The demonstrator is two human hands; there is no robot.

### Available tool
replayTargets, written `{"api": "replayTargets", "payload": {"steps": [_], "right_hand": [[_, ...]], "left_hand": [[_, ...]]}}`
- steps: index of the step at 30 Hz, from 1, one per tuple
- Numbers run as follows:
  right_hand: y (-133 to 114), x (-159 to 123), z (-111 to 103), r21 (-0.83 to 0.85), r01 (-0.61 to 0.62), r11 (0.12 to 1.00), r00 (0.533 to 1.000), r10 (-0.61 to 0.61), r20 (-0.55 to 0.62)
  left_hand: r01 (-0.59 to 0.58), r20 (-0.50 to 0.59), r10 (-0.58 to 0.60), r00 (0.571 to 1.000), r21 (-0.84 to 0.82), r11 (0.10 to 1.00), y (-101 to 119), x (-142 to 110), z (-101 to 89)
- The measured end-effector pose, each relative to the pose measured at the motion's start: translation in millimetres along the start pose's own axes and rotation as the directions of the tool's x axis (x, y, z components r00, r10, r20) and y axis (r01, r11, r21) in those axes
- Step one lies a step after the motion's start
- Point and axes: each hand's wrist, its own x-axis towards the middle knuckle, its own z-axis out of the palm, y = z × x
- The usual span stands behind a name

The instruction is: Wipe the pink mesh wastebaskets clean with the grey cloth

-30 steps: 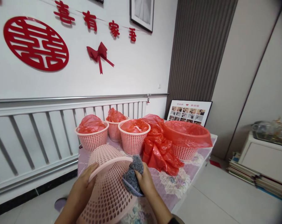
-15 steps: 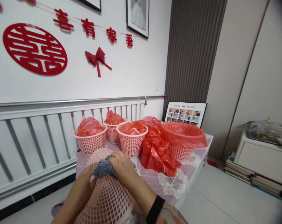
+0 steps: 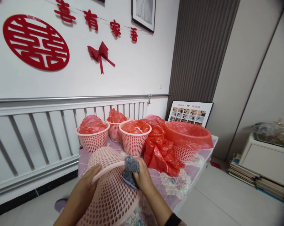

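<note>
A pink plastic mesh basket [image 3: 104, 156] tilts in front of me, its pale rim turned toward me. My left hand [image 3: 89, 181] grips the left side of that rim. A grey fuzzy cloth [image 3: 130, 171] is bunched in my right hand [image 3: 142, 176], folded over the rim's right side. More pink mesh [image 3: 113, 197] widens downward below the rim; whether it is a separate basket I cannot tell. The fingertips of my right hand are partly hidden by the cloth.
Behind stand several pink baskets [image 3: 134, 143] with red plastic bags inside. Crumpled red bags [image 3: 164, 155] lie beside a larger bag-covered basket [image 3: 185, 153]. The table [image 3: 179, 185] has a lilac floral cover. A radiator [image 3: 48, 135] runs along the left wall.
My right hand and the cloth have moved right along the rim. My left hand now shows on the rim apart from the cloth. The view has shifted slightly.
</note>
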Motion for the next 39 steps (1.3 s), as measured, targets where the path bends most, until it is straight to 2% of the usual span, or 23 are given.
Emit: {"api": "replayTargets", "payload": {"steps": [5,7,9,12,15,17,19,21,22,26,29,32,35,39], "right_hand": [[16.5,-27.2,-7.0,0.06,-0.23,0.971,0.973,0.23,0.006],[18.2,-28.9,-9.9,0.031,-0.262,0.964,0.965,0.262,0.011],[14.2,-21.8,-12.2,-0.031,-0.238,0.971,0.971,0.238,-0.003],[-7.3,2.0,-10.6,-0.142,-0.115,0.983,0.993,0.116,0.001],[-46.4,27.6,1.6,-0.271,0.067,0.96,0.996,-0.047,0.08],[-75.1,38.4,13.6,-0.329,0.238,0.914,0.965,-0.184,0.187],[-97.7,43.2,24.2,-0.335,0.397,0.855,0.903,-0.3,0.307],[-109.2,43.7,29.4,-0.316,0.468,0.825,0.862,-0.347,0.369],[-110.4,43.2,29.6,-0.307,0.471,0.827,0.859,-0.35,0.374],[-92.8,42.1,18.1,-0.246,0.376,0.893,0.904,-0.294,0.311],[-66.4,40.5,5.1,-0.195,0.215,0.957,0.96,-0.169,0.224],[-35.1,30.1,-6.1,-0.121,0.061,0.991,0.99,-0.045,0.132],[-4.2,4.6,-12.4,-0.047,-0.091,0.995,0.994,0.094,0.057],[25.3,-39.2,-10.7,0.032,-0.295,0.955,0.955,0.296,-0.031]], "left_hand": [[0.021,0.019,-0.02,1.0,-0.014,1.0,5.6,2.7,-5.3],[0.046,0.033,-0.046,0.998,-0.017,0.999,6.9,3.8,-6.7],[0.06,0.055,-0.058,0.997,-0.028,0.998,7.6,4.7,-6.4],[0.047,0.071,-0.043,0.997,-0.055,0.997,10.4,6.3,-2.5],[0.032,0.057,-0.026,0.998,-0.1,0.994,17.1,10.8,3.1],[0.01,0.04,-0.003,0.999,-0.161,0.987,21.3,14.9,5.8],[-0.003,0.016,0.006,1.0,-0.203,0.979,23.0,17.6,6.7],[0.006,-0.001,-0.006,1.0,-0.206,0.979,22.6,17.4,5.3],[0.012,-0.002,-0.012,1.0,-0.204,0.979,22.2,16.3,3.9],[-0.008,0.013,0.011,1.0,-0.21,0.978,21.3,9.3,-0.3],[0.0,0.001,0.0,1.0,-0.175,0.984,14.9,3.0,3.1],[0.039,-0.043,-0.043,0.998,-0.107,0.994,0.9,-6.5,9.2],[0.035,-0.045,-0.039,0.998,-0.085,0.996,-11.5,-16.1,11.4],[0.071,-0.05,-0.076,0.996,-0.1,0.992,-14.5,-19.1,7.9]]}}
